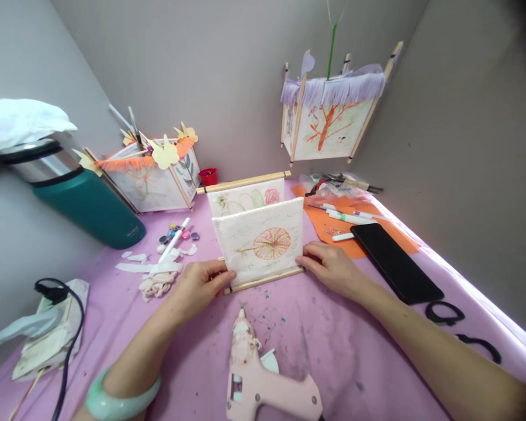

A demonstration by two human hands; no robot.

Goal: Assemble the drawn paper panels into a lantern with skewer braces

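A white paper panel [269, 242] with a drawn yellow and orange flower stands upright in the middle, joined to wooden sticks along its lower edge. My left hand [204, 286] pinches its lower left corner between thumb and fingers. At the lower right corner, my right hand [328, 266] grips the same panel by its edge. Behind it, a second panel [249, 196] with green and pink drawings hangs from a wooden stick [245, 182]. Just in front lies a pale pink glue gun [263, 374], its nozzle pointing towards the panel.
Left are a teal bottle [92, 204], a finished lantern [144, 181], paper scraps [144, 266] and a power strip [48, 333]. A black phone [397, 263], orange sheet [333, 234], pens [348, 217] and scissors [445, 313] lie right. Another lantern [333, 123] hangs above.
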